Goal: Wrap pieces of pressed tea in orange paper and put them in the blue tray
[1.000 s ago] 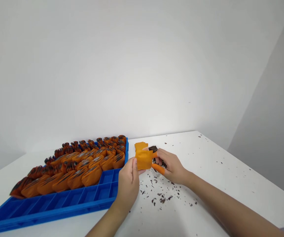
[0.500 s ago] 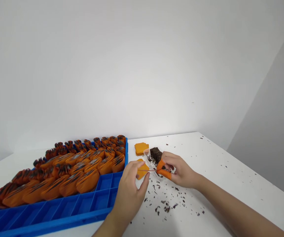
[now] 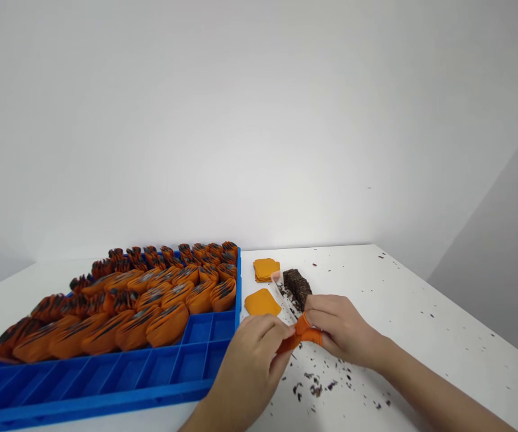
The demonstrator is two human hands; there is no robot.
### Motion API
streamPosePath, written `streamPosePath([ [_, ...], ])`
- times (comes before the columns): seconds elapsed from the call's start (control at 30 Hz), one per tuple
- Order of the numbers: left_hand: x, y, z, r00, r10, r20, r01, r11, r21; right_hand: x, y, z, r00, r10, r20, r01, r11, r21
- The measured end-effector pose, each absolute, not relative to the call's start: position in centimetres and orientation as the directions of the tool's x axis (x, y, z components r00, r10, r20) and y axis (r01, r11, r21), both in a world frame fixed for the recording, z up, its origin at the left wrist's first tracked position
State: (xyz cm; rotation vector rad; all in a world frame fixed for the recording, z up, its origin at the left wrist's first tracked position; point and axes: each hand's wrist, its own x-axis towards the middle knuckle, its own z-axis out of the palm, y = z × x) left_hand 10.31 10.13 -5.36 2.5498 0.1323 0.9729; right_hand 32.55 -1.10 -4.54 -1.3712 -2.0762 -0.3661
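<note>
- A tray [image 3: 154, 370] lies left on the table [image 3: 403, 300], before the wall [image 3: 259, 120].
- Bundles [image 3: 168, 324] sit in its farther compartments.
- Right of it lies a sheet stack [image 3: 265, 268], with a sheet pile [image 3: 262, 302] before that.
- Right of both, slabs [image 3: 297, 285] sit in a container [image 3: 280, 290].
- Flakes [image 3: 316, 390] lie before the container.
- A small piece [image 3: 289, 343] is between left hand [image 3: 250, 363] and right hand [image 3: 346, 330].

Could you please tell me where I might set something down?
Mostly bare, barring specks: the table between the dark strips and its right edge. The blue tray's front compartments are free. Crowded: between tray and right hand.
</note>
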Motion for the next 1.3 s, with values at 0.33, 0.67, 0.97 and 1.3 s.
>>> streamPosePath([
  [0.33, 10.4, 10.7, -5.9, 0.797, 0.203, 0.569, -0.091, -0.891, 0.445, 32.4, -1.1, -4.5, -0.303, 0.744, 0.596, 0.877, 0.462, -0.131],
  [0.67, 10.2, 10.4, -5.5, 0.781, 0.206, 0.59, -0.042, -0.924, 0.38, 31.7, -1.4, -3.9, -0.256, 0.757, 0.601, 0.807, 0.51, -0.298],
  [0.97, 10.3, 10.1, -5.8, 0.822, 0.213, 0.528, -0.008, -0.923, 0.385, 31.6, -1.4, -4.4, -0.307, 0.734, 0.606, 0.816, 0.531, -0.23],
  [1.3, 10.2, 10.0, -5.7, 0.838, 0.283, 0.466, -0.007, -0.85, 0.527, 31.3, -1.5, -3.9, -0.248, 0.73, 0.637, 0.803, 0.522, -0.287],
])
